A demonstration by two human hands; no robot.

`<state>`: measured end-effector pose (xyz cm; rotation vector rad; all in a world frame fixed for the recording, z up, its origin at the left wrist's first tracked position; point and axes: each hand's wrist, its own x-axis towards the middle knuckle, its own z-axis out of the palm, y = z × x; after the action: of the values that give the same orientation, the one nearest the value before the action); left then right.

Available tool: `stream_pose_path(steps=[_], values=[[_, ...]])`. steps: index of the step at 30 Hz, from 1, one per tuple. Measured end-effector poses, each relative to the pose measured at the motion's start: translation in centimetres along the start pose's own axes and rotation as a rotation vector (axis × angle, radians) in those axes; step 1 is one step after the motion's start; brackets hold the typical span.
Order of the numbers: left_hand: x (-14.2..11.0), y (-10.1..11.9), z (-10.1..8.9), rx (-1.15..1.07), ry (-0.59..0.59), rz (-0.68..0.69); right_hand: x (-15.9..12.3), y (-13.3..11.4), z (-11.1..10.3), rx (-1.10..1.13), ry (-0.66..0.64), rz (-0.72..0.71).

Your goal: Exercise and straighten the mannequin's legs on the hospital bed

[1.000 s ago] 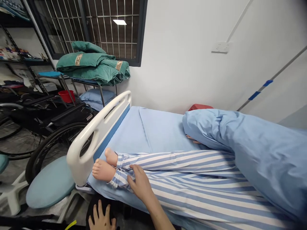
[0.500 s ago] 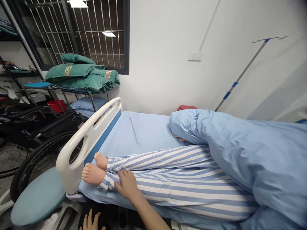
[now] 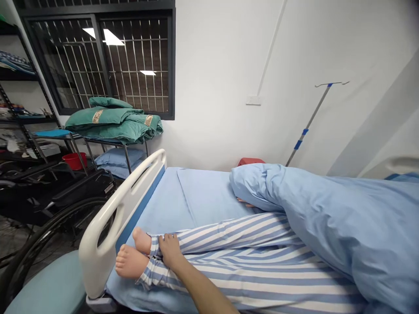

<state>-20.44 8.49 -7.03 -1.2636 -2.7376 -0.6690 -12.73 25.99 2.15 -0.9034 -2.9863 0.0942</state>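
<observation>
My right hand (image 3: pixel 170 251) reaches in from the bottom and lies palm down over the far lower leg, just above the ankle, fingers curled over it. The leg wears blue-and-white striped pajama trousers (image 3: pixel 235 233). Two bare plastic-looking feet (image 3: pixel 131 261) of a manikin point toward the footboard. A light blue quilt (image 3: pixel 314 213) covers the upper body, and a few fingertips (image 3: pixel 245 203) show beneath its edge. My left hand is out of view.
The white footboard (image 3: pixel 98 231) closes off the bed's left end. Beyond it stand a wheelchair (image 3: pixel 75 205) and a round pale-green stool top (image 3: pixel 49 283). Folded green bedding (image 3: pixel 114 122) lies by the window. An IV pole (image 3: pixel 310 120) rises behind the bed with light blue sheet (image 3: pixel 199 192).
My right hand has moved from the near lower leg to the far one. My left hand has dropped out of view at the bottom. The camera has tilted up.
</observation>
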Motion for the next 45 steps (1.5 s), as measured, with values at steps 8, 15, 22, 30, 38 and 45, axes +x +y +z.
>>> stream_pose_path(steps=[8,15,22,30,38,45], values=[[10.5,2.8,1.3,0.325,0.206,-0.432,3.1,2.4,-3.0,-0.019,0.052,0.007],[10.4,1.4,3.3,0.384,0.31,-0.428,2.2,2.0,0.7,0.03,0.054,0.055],[10.5,1.6,2.6,0.371,0.264,-0.395,0.3,2.4,1.5,0.114,0.113,0.055],[9.5,5.2,-2.1,0.327,0.425,-0.462,-5.4,5.1,-0.7,0.29,0.318,0.095],[6.8,7.9,-6.1,-0.411,-0.134,-0.011,-12.9,12.5,-2.5,0.473,0.321,0.307],[1.7,12.4,-5.9,-0.532,-0.272,0.142,-14.7,13.7,-0.2,0.514,0.272,0.396]])
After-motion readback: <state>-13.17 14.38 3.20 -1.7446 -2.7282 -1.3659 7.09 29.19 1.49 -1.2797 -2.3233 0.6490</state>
